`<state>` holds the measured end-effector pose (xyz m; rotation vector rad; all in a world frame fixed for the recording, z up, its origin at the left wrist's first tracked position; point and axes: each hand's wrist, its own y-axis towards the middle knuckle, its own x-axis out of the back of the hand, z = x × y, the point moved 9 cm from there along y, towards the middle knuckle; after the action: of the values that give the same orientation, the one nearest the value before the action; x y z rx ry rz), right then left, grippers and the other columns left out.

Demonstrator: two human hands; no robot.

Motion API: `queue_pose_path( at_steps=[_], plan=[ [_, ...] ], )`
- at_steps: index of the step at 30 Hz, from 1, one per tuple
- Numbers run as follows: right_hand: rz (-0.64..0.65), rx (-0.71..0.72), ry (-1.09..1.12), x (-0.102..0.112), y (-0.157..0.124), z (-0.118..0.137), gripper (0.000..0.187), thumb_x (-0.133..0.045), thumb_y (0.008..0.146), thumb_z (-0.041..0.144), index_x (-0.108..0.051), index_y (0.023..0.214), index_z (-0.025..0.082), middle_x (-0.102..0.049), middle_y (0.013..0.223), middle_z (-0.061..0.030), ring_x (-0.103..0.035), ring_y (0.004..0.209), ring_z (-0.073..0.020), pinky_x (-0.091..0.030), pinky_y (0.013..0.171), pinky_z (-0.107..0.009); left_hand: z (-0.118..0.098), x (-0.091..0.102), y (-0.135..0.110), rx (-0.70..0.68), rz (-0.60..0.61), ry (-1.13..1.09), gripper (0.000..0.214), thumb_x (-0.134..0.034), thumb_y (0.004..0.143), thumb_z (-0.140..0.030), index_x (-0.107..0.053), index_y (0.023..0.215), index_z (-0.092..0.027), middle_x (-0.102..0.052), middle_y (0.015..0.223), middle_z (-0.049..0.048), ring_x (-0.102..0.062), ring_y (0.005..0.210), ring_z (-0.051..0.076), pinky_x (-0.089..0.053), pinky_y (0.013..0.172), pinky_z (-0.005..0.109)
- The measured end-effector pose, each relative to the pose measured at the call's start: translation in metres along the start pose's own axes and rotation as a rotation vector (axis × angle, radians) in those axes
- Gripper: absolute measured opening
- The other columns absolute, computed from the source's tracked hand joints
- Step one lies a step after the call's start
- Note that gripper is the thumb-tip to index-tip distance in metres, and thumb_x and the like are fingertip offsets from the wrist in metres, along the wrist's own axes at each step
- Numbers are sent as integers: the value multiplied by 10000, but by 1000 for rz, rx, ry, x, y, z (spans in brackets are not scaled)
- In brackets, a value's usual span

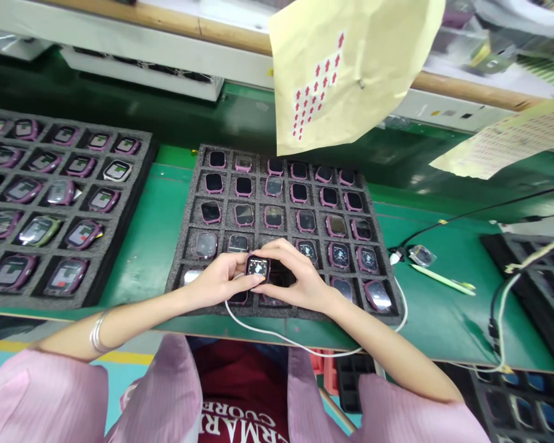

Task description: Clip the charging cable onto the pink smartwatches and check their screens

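Between my two hands is a smartwatch body (258, 268) with a lit dark screen and a purplish case. My left hand (221, 280) is closed on its left side, with the thumb across the lower edge. The fingers of my right hand (300, 277) pinch it from the top and the lower right. A white cable (277, 335) runs out from under my left hand and loops off to the right; its end is hidden. Below my hands lies a grey foam tray (270, 237) with rows of similar watch bodies, several with lit screens.
Another foam tray (133, 160) of watches lies at the left. Right of the middle tray are a green pen (443, 280), a small clear bag (422, 256) and cables. A dark tray (526, 289) stands far right. Yellow paper (346, 74) with red arrows hangs from the shelf.
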<state>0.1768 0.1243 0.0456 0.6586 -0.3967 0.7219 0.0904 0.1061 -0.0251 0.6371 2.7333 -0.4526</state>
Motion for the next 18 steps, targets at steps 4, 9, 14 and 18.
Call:
queue_pose_path(
  at_steps=[4,9,14,18],
  plan=[
    [6,6,-185,0,-1,4,467,-701,847,328,-509,1246,181,-590,1056,-116,-570,984,-254,-491,820,-417,2,2,0,1,-18,71,297,-683,808,-353,-612,961,-108,-629,839,31,-563,737,134,-463,692,247],
    [-35,-3,-375,14,0,8,404,-686,844,310,-544,1192,161,-616,1049,-120,-579,972,-278,-438,844,-455,-5,-6,1,16,88,138,348,-686,800,-321,-594,1074,-126,-643,1001,64,-585,887,175,-475,794,279],
    [-106,-198,-386,34,-7,-19,339,-703,831,303,-583,1120,172,-622,1044,-100,-579,979,-270,-450,861,-433,-13,1,-5,148,180,175,300,-645,834,-264,-576,1090,-124,-650,1002,67,-512,574,55,-450,554,185],
    [99,-258,-585,22,-10,-32,366,-699,840,293,-581,1156,151,-612,1112,-127,-545,1032,-305,-424,860,-454,-16,25,-18,219,141,212,326,-619,853,-342,-556,1085,-122,-642,1021,96,-383,390,-3,-305,361,161]
  ],
)
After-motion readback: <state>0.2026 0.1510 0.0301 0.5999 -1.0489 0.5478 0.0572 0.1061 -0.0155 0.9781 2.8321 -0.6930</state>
